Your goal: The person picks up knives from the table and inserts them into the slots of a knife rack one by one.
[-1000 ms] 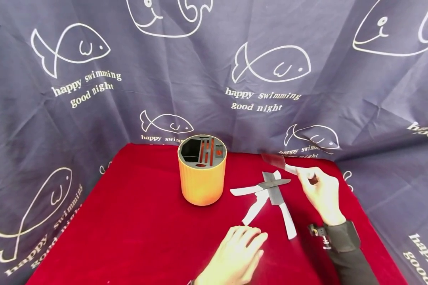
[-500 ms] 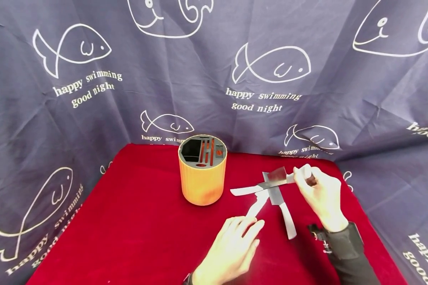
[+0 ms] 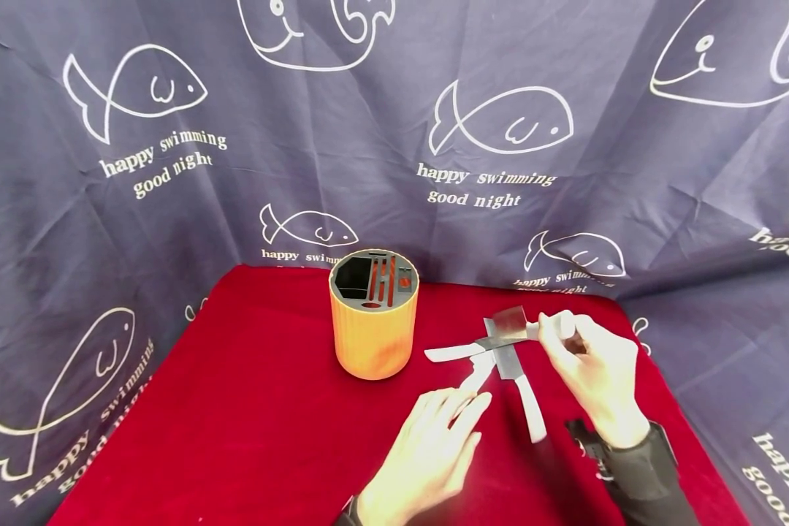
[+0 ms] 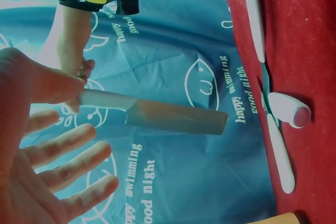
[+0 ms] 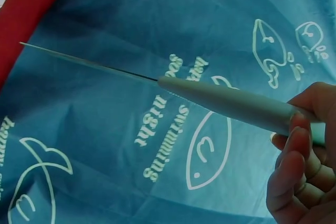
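Observation:
My right hand pinches the white handle of a cleaver. Its broad blade is held out to the left, in front of the other knives. In the right wrist view the cleaver's handle lies between thumb and fingers, the blade seen edge-on. My left hand is held with loosely straight fingers, nothing in them, by the lower end of a white handle. Its palm and spread fingers show in the left wrist view. A pointed knife lies across another broad-bladed knife on the red cloth.
An orange round knife block with a slotted dark top stands upright left of the knives. Red cloth covers the table. A dark curtain with white fish drawings hangs behind and at both sides.
My right hand has brought the cleaver down and its blade from beyond the pile to in front of the other knives. My left hand has shifted slightly forward, over the lower end of the white handle.

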`<state>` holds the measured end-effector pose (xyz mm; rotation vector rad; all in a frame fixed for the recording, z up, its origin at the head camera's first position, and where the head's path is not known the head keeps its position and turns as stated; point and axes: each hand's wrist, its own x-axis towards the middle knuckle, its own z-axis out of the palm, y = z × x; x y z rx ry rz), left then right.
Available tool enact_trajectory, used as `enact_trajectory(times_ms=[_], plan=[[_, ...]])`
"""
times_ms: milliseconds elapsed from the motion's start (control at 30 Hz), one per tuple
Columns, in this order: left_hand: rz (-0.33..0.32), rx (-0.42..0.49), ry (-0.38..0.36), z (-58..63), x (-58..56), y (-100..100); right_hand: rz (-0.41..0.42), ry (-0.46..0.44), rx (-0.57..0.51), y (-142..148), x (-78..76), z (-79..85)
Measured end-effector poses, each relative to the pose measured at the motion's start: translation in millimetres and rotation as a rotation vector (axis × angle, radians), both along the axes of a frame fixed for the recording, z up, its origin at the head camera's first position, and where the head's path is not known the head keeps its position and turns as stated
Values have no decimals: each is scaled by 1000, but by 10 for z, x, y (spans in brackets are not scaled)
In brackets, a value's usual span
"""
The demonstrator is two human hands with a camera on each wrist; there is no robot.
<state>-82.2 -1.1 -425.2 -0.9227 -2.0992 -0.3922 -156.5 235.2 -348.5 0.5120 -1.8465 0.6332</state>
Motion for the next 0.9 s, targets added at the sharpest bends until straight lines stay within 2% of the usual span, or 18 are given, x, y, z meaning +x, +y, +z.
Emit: enact_trajectory(times_ms=[333, 500, 633, 900], plan=[[-49, 67, -16, 116, -42, 14, 69, 77, -66, -214, 158, 144], [-51, 64, -18, 154, -43, 22, 107, 102, -81, -308, 239, 202], [-47, 57, -14, 185, -43, 28, 176, 111, -80, -365, 298, 242], [-46, 70, 30, 253, -52, 37, 180, 134, -27, -455, 388, 262]])
